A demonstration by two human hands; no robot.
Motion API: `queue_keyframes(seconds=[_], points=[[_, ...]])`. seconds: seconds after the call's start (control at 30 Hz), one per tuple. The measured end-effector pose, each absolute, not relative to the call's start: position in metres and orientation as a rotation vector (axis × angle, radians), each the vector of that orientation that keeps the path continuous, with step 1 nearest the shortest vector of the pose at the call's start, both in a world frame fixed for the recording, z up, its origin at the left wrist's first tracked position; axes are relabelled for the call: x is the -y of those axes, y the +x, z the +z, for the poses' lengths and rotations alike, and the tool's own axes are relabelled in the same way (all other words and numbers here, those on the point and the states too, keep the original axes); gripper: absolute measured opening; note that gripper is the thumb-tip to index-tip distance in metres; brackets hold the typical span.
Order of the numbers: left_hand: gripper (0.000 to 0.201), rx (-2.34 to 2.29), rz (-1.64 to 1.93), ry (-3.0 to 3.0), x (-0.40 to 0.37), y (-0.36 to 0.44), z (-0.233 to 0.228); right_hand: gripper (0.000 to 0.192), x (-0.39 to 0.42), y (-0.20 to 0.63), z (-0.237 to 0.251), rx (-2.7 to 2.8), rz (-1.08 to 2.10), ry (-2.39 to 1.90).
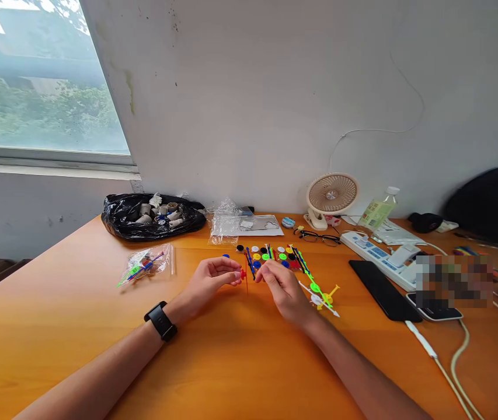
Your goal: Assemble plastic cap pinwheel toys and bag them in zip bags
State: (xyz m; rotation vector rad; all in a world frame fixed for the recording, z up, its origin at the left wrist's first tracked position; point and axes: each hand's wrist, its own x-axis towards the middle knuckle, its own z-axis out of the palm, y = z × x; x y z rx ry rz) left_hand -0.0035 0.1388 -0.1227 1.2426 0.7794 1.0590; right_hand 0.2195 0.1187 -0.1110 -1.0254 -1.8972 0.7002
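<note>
Left of the clip-on fan (333,193) and nearer me, my left hand (213,281) pinches the red plastic spinner (243,273) between thumb and fingers; my right hand (282,287) curls just beside it, and I can't tell whether it grips anything. A light, steady pinch near the hub should serve best, sparing the thin shaft (246,284)

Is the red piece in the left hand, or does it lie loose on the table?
In the left hand: the red piece sits pinched at that hand's fingertips.
</note>
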Motion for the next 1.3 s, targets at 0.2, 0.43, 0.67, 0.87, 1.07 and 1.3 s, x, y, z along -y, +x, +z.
queue_keyframes(seconds=[0.2,0.43,0.67,0.87,1.07,1.3], points=[[0.028,-0.767,1.042,1.202,-0.136,-0.001,-0.123,0.022,-0.120,0.216,-0.117,1.870,0.716,-1.067],[0.035,-0.621,1.024,0.989,-0.139,-0.004,-0.126,0.014,-0.115,0.215,-0.113,1.792,0.598,-1.057],[0.032,-0.591,1.039,0.844,-0.140,-0.007,-0.125,0.013,-0.111,0.215,-0.110,1.747,0.472,-1.053],[0.033,-0.565,1.006,0.880,-0.137,-0.006,-0.125,0.019,-0.107,0.214,-0.109,1.963,0.376,-0.915],[0.034,-0.563,0.991,0.910,-0.137,-0.005,-0.126,0.025,-0.103,0.212,-0.110,2.060,0.301,-0.891],[0.034,-0.572,0.982,0.924,-0.137,-0.006,-0.125,0.024,-0.103,0.212,-0.110,2.100,0.319,-0.912]])
